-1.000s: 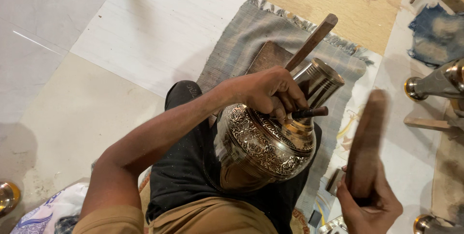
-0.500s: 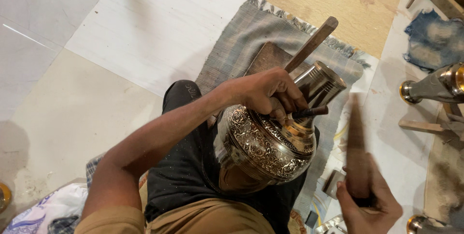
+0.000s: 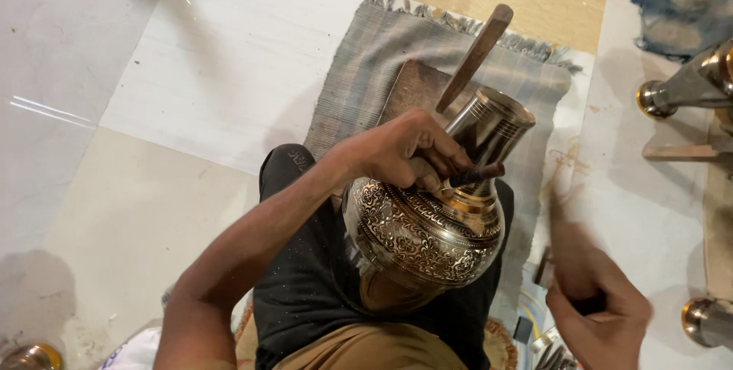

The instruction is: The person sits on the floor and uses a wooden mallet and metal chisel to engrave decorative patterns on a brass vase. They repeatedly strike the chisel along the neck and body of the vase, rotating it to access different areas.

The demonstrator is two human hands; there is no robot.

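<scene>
Left hand (image 3: 408,152) with chisel (image 3: 475,174) on engraved metal pot (image 3: 427,232).

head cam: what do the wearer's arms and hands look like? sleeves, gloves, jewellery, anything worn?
Both hands are bare: no gloves, and no rings or watch that the view shows. The left hand joins a forearm that is bare as far as the frame shows, with no sleeve or wristband on it. The right hand is motion-blurred at the fingers, and its wrist is cut off by the frame edge, so a sleeve there cannot be told.
</scene>
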